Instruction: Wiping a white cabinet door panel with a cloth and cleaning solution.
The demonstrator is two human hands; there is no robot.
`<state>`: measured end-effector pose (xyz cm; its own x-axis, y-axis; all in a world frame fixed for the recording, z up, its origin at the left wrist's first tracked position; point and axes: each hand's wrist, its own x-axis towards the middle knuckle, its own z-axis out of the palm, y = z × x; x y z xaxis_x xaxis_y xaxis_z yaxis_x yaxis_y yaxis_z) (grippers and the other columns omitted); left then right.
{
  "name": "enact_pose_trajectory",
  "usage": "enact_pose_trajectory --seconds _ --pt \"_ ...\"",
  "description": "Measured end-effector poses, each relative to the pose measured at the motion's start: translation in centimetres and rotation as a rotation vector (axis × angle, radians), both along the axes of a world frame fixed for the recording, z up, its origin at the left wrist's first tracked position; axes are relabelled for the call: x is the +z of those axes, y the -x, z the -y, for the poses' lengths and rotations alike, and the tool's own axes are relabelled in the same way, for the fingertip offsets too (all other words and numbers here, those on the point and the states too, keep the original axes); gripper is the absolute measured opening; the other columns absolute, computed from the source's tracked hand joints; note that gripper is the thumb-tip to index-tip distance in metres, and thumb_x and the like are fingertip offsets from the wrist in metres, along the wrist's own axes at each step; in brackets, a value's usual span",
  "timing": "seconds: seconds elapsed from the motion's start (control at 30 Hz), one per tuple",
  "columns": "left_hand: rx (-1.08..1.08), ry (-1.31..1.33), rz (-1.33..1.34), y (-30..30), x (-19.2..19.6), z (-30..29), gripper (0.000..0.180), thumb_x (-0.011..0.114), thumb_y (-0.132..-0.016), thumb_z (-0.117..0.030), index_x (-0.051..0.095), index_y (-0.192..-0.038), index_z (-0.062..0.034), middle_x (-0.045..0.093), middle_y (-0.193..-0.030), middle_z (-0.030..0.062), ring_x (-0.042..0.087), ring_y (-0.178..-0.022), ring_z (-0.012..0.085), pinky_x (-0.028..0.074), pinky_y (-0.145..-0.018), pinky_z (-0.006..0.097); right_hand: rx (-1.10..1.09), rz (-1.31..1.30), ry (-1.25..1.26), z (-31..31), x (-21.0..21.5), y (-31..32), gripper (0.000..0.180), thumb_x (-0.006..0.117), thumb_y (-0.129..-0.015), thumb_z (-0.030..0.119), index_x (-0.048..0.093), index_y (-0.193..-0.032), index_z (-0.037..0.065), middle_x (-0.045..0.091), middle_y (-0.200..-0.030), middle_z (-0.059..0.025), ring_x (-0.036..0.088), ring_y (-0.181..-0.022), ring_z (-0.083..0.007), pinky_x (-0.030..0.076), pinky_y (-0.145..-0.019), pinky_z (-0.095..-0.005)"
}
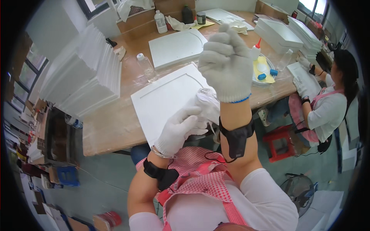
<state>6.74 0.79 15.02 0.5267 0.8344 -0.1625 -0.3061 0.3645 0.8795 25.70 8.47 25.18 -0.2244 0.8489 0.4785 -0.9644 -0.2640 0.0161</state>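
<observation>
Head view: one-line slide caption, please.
Gloved left hand holds a cloth over a white panel; right hand raised in a fist.

The person's right hand (225,63), in a white knitted glove, is lifted high with the fingers curled into a loose fist, forearm upright. The left hand (179,129), gloved the same way, stays lower with fingers bent inward. Both wrists carry a black strap band.

The white-gloved left hand (180,129) grips a crumpled white cloth (208,104) over a flat white rectangular panel (165,98) on the wooden table (111,123). The white-gloved right hand (225,63) is raised, fist closed.
</observation>
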Motion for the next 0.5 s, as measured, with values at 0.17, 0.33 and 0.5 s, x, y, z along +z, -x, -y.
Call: enact_pose_trajectory --seconds 0.17,0.33,0.5 --pt "-0.219 0.005 0.174 -4.4 -0.7 -0.1 0.04 0.056 -0.108 -0.013 0.055 -0.146 -0.0002 0.068 -0.122 0.0056 0.067 -0.105 0.0149 0.057 -0.094 0.033 0.033 -0.112 -0.085 1.4 0.8 0.1 0.023 0.056 -0.105 0.017 0.069 -0.113 0.0 0.055 -0.077 0.0042 0.052 -0.063 -0.0088 0.044 -0.058 -0.0253" --pt "-0.263 0.124 0.19 -5.5 -1.2 -0.9 0.038 0.057 -0.108 -0.015 0.058 -0.144 -0.0021 0.069 -0.121 0.003 0.067 -0.1 0.0114 0.056 -0.084 0.03 0.122 -0.184 0.049 1.6 -0.2 0.8 0.018 0.056 -0.105 0.02 0.068 -0.109 0.008 0.051 -0.074 0.006 0.049 -0.062 -0.0085 0.042 -0.057 -0.0277" --pt "-0.237 0.182 0.176 -5.9 -1.1 -0.6 0.038 0.063 -0.106 -0.018 0.061 -0.141 -0.0025 0.072 -0.112 0.0011 0.066 -0.085 0.0091 0.054 -0.072 0.027 0.12 -0.229 0.08 2.4 -0.4 1.3 0.017 0.057 -0.104 0.02 0.068 -0.108 0.007 0.053 -0.074 0.0051 0.05 -0.061 -0.0092 0.042 -0.055 -0.0278"
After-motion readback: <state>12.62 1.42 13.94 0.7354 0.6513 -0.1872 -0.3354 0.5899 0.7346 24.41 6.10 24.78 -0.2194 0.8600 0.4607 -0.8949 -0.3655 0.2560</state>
